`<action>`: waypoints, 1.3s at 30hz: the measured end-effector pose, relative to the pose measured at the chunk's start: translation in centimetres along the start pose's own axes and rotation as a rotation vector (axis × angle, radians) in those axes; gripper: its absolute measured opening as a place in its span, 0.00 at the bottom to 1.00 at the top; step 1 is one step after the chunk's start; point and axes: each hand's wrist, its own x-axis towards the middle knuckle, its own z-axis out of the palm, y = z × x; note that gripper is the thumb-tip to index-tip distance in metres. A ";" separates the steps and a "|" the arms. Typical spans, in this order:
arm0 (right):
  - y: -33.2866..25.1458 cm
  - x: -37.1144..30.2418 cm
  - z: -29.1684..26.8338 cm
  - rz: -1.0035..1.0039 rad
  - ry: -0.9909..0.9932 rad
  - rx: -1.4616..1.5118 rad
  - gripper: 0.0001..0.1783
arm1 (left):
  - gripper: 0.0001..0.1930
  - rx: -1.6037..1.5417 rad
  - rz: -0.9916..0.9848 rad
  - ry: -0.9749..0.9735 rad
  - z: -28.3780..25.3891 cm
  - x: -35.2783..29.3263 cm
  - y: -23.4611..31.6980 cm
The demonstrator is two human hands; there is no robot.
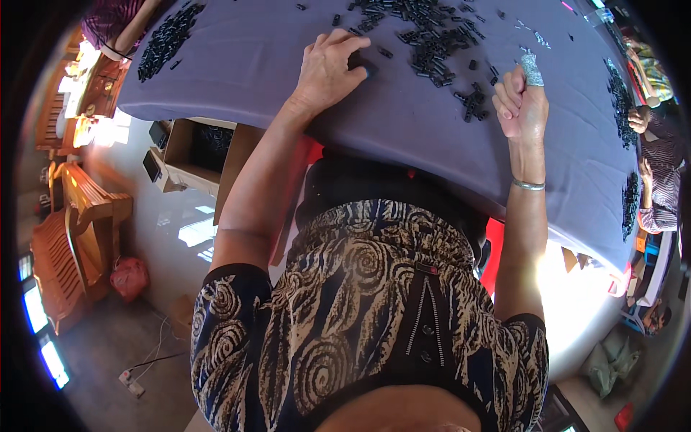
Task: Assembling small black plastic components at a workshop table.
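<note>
My left hand (329, 68) rests palm down on the grey cloth of the table (273, 65), its fingertips curled over a small black plastic part (366, 68). My right hand (522, 104) is held upright to the right, fingers curled in a loose fist, with a grey taped cover on the forefinger tip. It sits just right of a small cluster of black parts (472, 101). A larger scatter of black plastic parts (428, 36) lies beyond both hands. A silver bangle (528, 185) circles my right wrist.
Another pile of black parts (167, 39) lies at the far left of the table near a second person's arm (115, 32). A third person (655, 151) sits at the right edge by more parts (620, 101). Cardboard boxes (194, 147) and wooden chairs (75, 230) stand at left.
</note>
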 end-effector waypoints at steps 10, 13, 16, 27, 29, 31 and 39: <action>0.4 0.0 0.2 -0.033 0.070 -0.001 0.22 | 0.12 0.036 -0.102 -0.004 -0.3 0.2 -1.8; 0.6 -0.1 0.2 -0.030 0.051 -0.072 0.20 | 0.12 0.070 -0.108 0.080 -0.5 -0.1 -3.0; 0.6 -0.1 0.1 -0.043 0.044 -0.075 0.20 | 0.13 0.049 -0.151 0.092 -1.0 0.1 -2.6; 0.7 -0.2 0.5 -0.003 0.066 -0.024 0.21 | 0.15 0.052 0.068 0.076 -1.4 2.6 -2.6; 0.8 -0.2 0.4 -0.008 0.065 -0.022 0.21 | 0.16 0.096 0.176 -0.026 -0.5 3.2 -2.6; 1.0 0.0 0.3 -0.014 0.060 -0.019 0.21 | 0.16 0.137 0.170 -0.042 0.4 3.1 -3.2; 1.3 -0.2 -0.1 -0.013 0.037 -0.091 0.19 | 0.13 0.206 0.154 -0.122 0.0 3.0 -3.6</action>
